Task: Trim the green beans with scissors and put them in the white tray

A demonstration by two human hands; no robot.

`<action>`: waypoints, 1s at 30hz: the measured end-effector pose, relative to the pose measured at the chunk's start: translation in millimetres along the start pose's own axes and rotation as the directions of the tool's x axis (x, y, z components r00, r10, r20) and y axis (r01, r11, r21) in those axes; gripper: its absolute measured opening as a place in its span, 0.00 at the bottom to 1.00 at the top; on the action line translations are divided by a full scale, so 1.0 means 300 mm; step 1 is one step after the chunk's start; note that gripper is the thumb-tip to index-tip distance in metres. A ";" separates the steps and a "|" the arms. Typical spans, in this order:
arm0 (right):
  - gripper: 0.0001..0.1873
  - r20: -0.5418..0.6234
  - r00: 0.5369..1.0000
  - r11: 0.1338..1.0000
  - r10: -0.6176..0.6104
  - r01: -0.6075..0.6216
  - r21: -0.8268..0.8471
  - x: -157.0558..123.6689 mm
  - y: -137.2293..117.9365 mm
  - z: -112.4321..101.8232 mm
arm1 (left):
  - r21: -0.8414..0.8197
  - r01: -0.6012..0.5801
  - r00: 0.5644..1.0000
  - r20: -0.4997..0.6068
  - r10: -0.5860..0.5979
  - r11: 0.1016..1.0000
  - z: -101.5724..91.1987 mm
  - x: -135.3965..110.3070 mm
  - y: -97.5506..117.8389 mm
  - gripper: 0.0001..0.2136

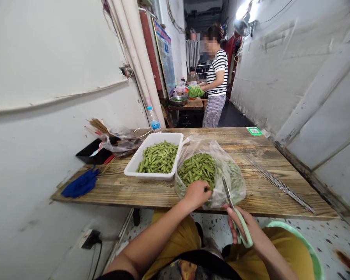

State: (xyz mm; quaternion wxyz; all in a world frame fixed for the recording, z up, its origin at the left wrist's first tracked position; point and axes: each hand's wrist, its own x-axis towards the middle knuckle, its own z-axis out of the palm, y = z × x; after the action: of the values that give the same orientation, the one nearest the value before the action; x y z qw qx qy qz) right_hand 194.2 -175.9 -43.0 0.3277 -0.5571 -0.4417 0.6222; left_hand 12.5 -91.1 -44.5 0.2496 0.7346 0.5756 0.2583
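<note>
My left hand (196, 194) is at the near edge of a clear plastic bag (239, 184), its fingers curled in over the green soybean pods (196, 165) there. What lies between those fingertips is hidden. In my right hand (246, 223) is a pair of scissors (243, 225) with pale green handles, blades pointing up and away in front of the bag. Left of the bag, a white plastic tub (130, 167) holds a heap of green pods (159, 155).
Metal skewers (282, 188) lie on the wooden table (268, 147) at right. A water bottle (153, 119), black box (95, 151) and blue cloth (80, 184) are at left. A green basin (316, 252) stands below right. A person in stripes (218, 74) stands beyond.
</note>
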 end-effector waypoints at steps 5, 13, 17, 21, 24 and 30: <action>0.30 -0.004 0.959 0.887 -0.283 0.260 -0.381 -0.011 -0.059 -0.009 | -0.264 0.019 0.999 0.044 -0.008 0.964 -0.056 0.018 -0.001 0.09; 0.25 0.075 0.950 0.803 -0.303 0.297 -0.517 0.027 -0.120 0.007 | -0.397 0.054 0.994 0.105 -0.013 0.916 -0.119 -0.007 0.011 0.10; 0.24 0.079 0.936 0.778 -0.342 0.329 -0.535 0.035 -0.121 0.004 | -0.375 0.012 0.992 0.121 0.036 0.927 -0.148 -0.011 0.014 0.10; 0.18 0.092 0.937 0.759 -0.336 0.328 -0.562 0.047 -0.108 0.000 | -0.383 -0.040 0.995 0.072 0.073 0.923 -0.156 0.002 0.005 0.07; 0.16 0.109 0.932 0.777 -0.345 0.349 -0.524 0.060 -0.092 0.004 | -0.489 0.060 0.998 0.047 -0.043 0.870 -0.153 0.010 -0.006 0.07; 0.25 0.173 0.978 0.977 -0.114 0.142 -0.158 0.035 -0.096 0.042 | -0.831 0.320 0.946 0.257 -0.195 0.455 -0.161 0.004 -0.006 0.17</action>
State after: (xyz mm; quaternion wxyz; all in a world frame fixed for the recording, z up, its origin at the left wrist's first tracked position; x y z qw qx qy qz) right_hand 177.7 -157.3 -21.0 0.2815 -0.5006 -0.5534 0.6032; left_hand -20.6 -86.1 -9.8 0.6543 0.4293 0.4562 0.4237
